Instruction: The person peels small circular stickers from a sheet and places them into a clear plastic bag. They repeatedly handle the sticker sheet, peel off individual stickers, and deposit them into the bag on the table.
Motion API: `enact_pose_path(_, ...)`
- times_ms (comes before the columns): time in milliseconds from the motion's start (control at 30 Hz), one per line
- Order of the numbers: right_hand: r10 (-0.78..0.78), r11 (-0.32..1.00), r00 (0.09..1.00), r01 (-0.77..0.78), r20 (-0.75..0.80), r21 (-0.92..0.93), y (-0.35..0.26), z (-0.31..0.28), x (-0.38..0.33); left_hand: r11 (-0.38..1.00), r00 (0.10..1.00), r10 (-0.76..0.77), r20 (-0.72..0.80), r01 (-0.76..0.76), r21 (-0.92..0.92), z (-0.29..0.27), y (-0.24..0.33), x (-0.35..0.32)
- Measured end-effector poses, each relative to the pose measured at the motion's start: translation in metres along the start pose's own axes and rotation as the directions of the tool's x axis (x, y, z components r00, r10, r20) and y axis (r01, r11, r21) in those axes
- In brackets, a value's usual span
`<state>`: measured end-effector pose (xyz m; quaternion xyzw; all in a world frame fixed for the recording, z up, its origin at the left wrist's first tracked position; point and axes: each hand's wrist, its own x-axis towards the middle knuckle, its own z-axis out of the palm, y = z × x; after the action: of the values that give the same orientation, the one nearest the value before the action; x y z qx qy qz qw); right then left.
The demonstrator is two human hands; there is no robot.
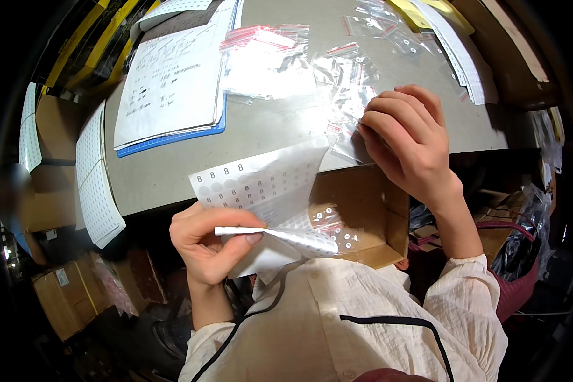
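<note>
My left hand [216, 245] is closed on a bent sheet of round stickers [251, 181], the thumb and fingers pinching its folded edge. The sheet is white with rows of small printed marks, and it hangs between me and the table edge. My right hand [409, 140] is over the table's near edge with its fingers curled together. Its fingertips are at small zip bags [347, 143]; whatever they pinch is hidden. Several see-through bags with small white rings [340, 239] lie in an open cardboard box [379, 213] below the table edge, partly behind the sheet.
Red-edged zip bags [264, 63] are piled on the grey table [274, 121]. Left of them, handwritten papers [169, 83] rest on a blue folder [204, 130]. More sticker sheets [95, 184] hang over the left edge. White papers [455, 54] lie at the far right.
</note>
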<state>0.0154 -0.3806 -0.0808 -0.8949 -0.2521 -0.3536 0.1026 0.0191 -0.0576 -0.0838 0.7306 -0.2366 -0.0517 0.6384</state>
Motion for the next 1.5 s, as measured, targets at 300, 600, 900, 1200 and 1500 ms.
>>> enact_pose_path(300, 0.014, 0.988, 0.962, -0.055, 0.274, 0.145, -0.007, -0.024, -0.002, 0.999, 0.996, -0.001, -0.084, -0.003, -0.05, -0.003, -0.001, -0.002)
enact_pose_path(600, 0.039, 0.999, 0.995, -0.036, 0.095, -0.033, -0.027, -0.022, -0.04, 0.99, 0.972, -0.035, -0.234, 0.001, -0.144, 0.0, -0.004, -0.006)
enact_pose_path(900, 0.045, 0.927, 0.997, -0.067, 0.067, 0.37, -0.035, -0.029, -0.051, 0.996, 0.981, 0.011, -0.193, -0.027, -0.083, 0.002, 0.001, -0.002)
enact_pose_path(1200, 0.059, 0.901, 0.992, -0.1, 0.111, 0.422, -0.024, -0.036, -0.046, 0.996, 0.995, -0.011, -0.097, 0.002, -0.086, 0.009, 0.012, 0.001)
enact_pose_path(1500, 0.136, 0.844, 0.991, -0.123, 0.014, 0.521, -0.048, -0.037, 0.005, 0.997, 0.977, 0.047, 0.208, -0.057, 0.042, 0.033, 0.024, 0.015)
